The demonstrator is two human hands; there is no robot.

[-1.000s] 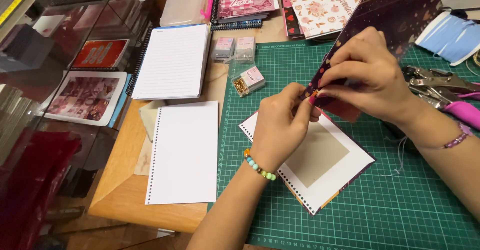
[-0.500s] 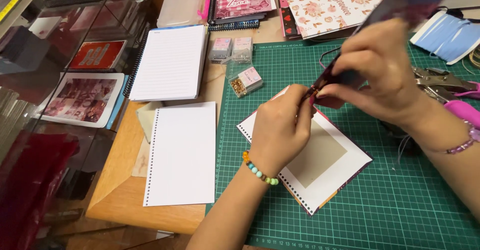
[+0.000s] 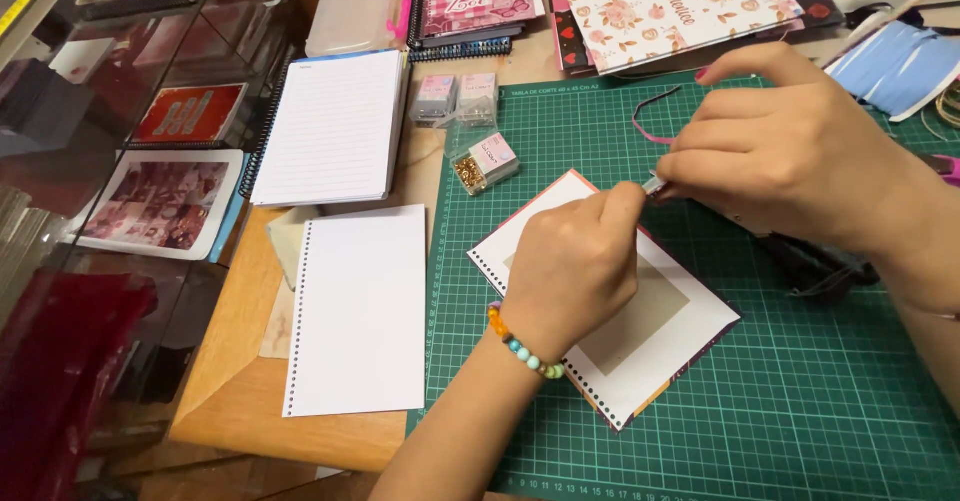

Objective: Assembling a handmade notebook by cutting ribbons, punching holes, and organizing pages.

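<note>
**Both hands pinched together over the punched cover on the cutting mat**

Your left hand point(image 3: 575, 266) is curled closed, thumb and forefinger pressed together at their tips, with a beaded bracelet point(image 3: 520, 346) on the wrist. Your right hand point(image 3: 790, 151) meets it from the right, fingers bent and closed on a small silvery piece point(image 3: 653, 185) that shows between the two hands. What that piece is, you cannot tell from this view; it is too small. A thin pink ribbon point(image 3: 648, 121) loops out from under your right fingers and lies on the green cutting mat point(image 3: 800, 411).

Directly beneath both hands lies a white notebook cover point(image 3: 655, 351) with a row of punched holes along its lower left edge and a grey-beige square in its middle. It sits turned at an angle on the mat, with your left hand covering its upper part.

To the left, off the mat on the wooden table point(image 3: 240, 361), rests a stack of blank punched pages point(image 3: 360, 306), and above it a lined spiral notepad point(image 3: 330, 126). A small clear box of gold-coloured bits point(image 3: 485, 161) sits at the mat's upper left corner, near the cover. A floral notebook point(image 3: 680, 6) lies past the mat's top edge.
</note>
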